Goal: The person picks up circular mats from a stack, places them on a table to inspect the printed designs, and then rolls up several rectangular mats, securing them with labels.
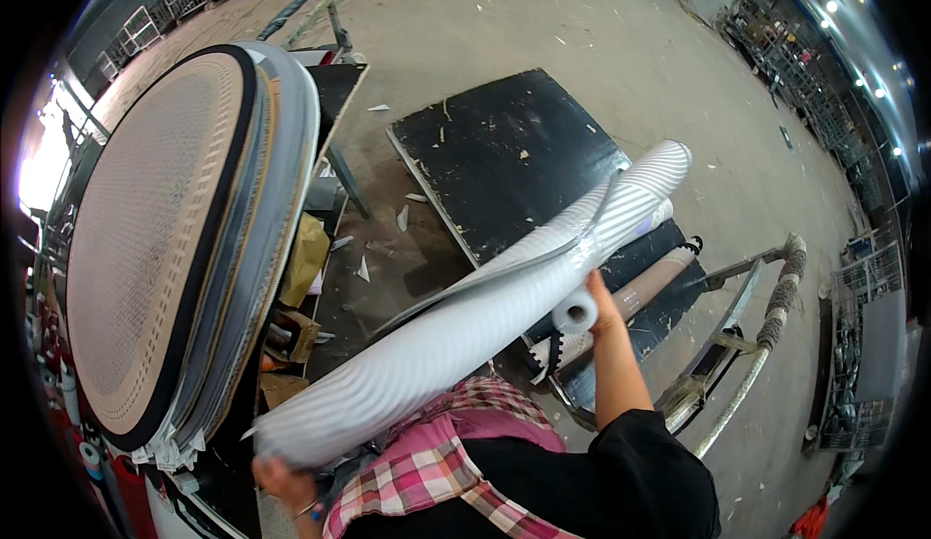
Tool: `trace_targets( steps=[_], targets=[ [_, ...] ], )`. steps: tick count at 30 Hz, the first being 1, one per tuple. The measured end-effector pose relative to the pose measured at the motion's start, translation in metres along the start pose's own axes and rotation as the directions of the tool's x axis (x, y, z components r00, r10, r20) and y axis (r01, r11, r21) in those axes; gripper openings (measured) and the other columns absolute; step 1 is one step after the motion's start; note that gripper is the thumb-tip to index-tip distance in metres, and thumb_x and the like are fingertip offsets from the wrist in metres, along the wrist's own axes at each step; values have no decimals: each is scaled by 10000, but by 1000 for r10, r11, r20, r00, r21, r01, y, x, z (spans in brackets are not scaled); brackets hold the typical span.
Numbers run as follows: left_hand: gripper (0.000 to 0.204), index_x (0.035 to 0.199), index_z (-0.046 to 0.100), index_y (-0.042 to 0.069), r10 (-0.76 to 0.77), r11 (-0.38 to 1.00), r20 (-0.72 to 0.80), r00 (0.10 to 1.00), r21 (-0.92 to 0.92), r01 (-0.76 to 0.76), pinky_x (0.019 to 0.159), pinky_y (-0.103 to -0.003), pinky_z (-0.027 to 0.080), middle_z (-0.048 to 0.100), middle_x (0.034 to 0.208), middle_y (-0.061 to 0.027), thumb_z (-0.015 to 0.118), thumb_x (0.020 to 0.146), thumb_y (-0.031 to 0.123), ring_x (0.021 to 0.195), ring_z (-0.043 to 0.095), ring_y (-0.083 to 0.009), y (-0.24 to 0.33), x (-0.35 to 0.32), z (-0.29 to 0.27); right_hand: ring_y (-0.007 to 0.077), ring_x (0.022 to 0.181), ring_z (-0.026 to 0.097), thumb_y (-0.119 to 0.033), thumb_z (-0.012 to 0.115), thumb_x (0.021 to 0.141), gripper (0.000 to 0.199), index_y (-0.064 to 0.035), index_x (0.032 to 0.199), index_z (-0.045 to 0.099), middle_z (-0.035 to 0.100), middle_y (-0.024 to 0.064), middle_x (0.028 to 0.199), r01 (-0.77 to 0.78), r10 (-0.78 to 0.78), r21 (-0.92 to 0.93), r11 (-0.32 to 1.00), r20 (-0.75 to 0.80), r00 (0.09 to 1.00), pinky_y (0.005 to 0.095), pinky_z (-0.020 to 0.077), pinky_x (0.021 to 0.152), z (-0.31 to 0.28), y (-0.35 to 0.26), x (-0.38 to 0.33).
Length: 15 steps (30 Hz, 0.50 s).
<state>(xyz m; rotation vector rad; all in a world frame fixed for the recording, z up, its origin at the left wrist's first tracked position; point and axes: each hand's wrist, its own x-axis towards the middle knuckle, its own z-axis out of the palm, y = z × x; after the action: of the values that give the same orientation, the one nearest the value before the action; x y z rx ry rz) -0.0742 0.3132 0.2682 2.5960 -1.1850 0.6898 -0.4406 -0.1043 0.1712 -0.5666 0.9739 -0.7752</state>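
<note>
A long roll in white striped wrapping lies slantwise across my front, its far end toward the upper right. My left hand, slightly blurred, is closed against the near lower end of this roll. My right hand is at the roll's underside, closed around a small white roll of film with a hollow core; its fingers are partly hidden. A grey strip runs along the top of the long roll. Below it, a beige rolled mat with dark edging rests on the cart.
A black-topped platform cart stands ahead, with a wrapped metal handle at right. To the left leans a stack of oval mats with dark rims. White scraps and a yellowish bag are near it. Wire cages line the right.
</note>
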Motion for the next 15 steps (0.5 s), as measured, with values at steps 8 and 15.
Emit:
trace_targets(
  steps=[8, 15],
  targets=[
    [310, 1052, 526, -7, 182, 621, 625, 759, -672, 404, 732, -307, 449, 597, 944, -135, 542, 775, 132, 840, 583, -224, 168, 42, 90, 154, 644, 553, -406, 553, 786, 353, -86, 932, 577, 586, 32, 783, -54, -13, -96, 994, -589, 808, 306, 453, 583, -138, -5, 4],
    [269, 968, 584, 32, 19, 652, 864, 503, -392, 649, 677, -319, 456, 615, 871, -116, 510, 793, 222, 772, 588, -217, 114, 31, 65, 247, 791, 585, -436, 515, 793, 455, -7, 934, 560, 596, 115, 854, -553, 471, -202, 808, -342, 813, 400, 482, 710, -134, 157, 28]
  ],
)
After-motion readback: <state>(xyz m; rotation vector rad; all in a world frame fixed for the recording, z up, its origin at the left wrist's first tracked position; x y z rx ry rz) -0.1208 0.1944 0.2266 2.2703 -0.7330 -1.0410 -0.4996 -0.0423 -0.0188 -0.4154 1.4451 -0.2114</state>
